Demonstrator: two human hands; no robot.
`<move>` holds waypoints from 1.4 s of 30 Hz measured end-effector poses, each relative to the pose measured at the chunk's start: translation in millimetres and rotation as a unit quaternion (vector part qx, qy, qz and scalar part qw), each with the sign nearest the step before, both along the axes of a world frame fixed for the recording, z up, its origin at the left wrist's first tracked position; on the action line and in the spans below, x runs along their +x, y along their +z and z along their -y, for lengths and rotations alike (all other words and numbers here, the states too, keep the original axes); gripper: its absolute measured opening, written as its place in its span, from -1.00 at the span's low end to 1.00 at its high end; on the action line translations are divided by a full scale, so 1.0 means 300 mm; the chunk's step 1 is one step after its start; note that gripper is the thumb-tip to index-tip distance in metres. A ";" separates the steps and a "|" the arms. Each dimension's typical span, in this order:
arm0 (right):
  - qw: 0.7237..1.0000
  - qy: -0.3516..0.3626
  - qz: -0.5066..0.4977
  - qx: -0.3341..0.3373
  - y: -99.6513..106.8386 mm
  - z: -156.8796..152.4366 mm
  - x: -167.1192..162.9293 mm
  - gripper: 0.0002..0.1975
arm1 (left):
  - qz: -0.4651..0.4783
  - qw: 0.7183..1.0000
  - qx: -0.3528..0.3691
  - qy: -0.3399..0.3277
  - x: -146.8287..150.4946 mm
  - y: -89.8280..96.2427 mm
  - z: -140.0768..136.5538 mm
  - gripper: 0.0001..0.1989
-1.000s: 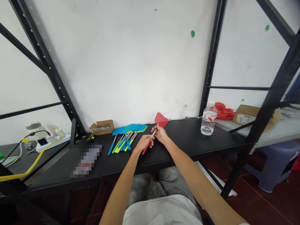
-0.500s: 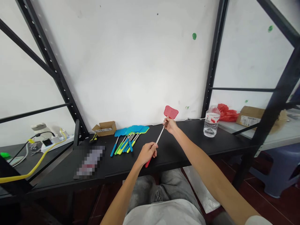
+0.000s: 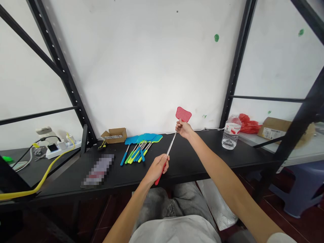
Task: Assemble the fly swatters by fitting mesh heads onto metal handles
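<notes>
A fly swatter (image 3: pixel 184 114) with a red mesh head, a thin metal shaft and a red grip slants across the front of the black shelf. My left hand (image 3: pixel 159 165) is closed around the top of its red grip. Just below the red head, my right hand (image 3: pixel 183 128) pinches the upper end of the shaft. To the left lies an overlapping group of several fly swatters (image 3: pixel 144 137), their blue and yellow-green heads toward the wall and their blue or green grips toward me.
Left of the group are a small open cardboard box (image 3: pixel 114 135), a yellow-black tool (image 3: pixel 102 145) and a blurred-out flat item (image 3: pixel 98 170). A water bottle (image 3: pixel 231 132) stands at right. Black rack posts (image 3: pixel 236 64) frame both sides. A yellow cable (image 3: pixel 50 168) crosses the left.
The swatter's head has risen slightly and its grip end has come a little lower, the hands now further apart along it. The view has shifted slightly.
</notes>
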State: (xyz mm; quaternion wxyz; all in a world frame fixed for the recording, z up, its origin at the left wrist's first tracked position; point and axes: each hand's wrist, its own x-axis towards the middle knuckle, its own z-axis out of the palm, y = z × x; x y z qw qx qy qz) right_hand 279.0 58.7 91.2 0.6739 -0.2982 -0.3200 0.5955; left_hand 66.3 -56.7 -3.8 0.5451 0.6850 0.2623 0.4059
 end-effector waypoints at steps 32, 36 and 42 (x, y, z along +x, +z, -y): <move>0.992 -0.117 -0.039 0.012 0.171 0.067 0.321 -0.70 | -0.165 0.983 0.075 0.041 -0.198 0.003 0.311 -0.62; 0.992 -0.127 -0.015 0.017 0.159 0.075 0.298 -0.71 | -0.144 0.989 0.007 0.045 -0.199 -0.019 0.312 -0.63; 0.994 -0.100 0.016 0.032 0.122 0.119 0.195 -0.74 | -0.107 0.992 -0.039 0.060 -0.202 -0.035 0.310 -0.69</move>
